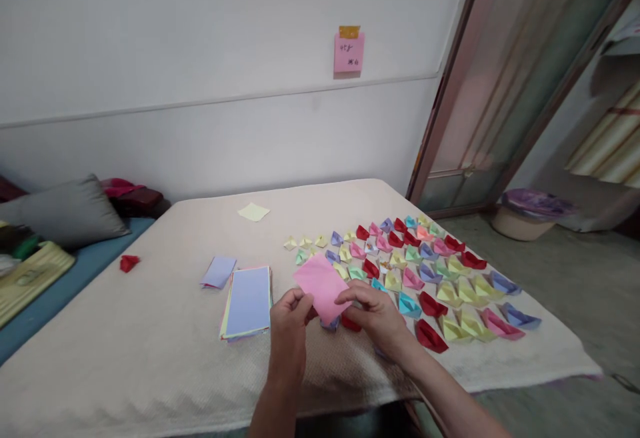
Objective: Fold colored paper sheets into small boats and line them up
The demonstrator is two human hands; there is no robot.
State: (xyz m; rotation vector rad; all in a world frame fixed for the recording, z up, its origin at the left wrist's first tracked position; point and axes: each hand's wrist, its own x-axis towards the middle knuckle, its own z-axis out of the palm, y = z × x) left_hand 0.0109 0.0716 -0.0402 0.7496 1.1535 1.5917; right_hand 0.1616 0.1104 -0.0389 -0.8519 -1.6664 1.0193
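Pink paper sheet sits between both hands above the cloth-covered bench: left hand has fingers clamped on its lower-left edge, right hand pinches near its right corner, folded paper boats alongside.

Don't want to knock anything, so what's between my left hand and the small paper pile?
The head view shows the large blue-topped paper stack between your left hand and the small paper pile.
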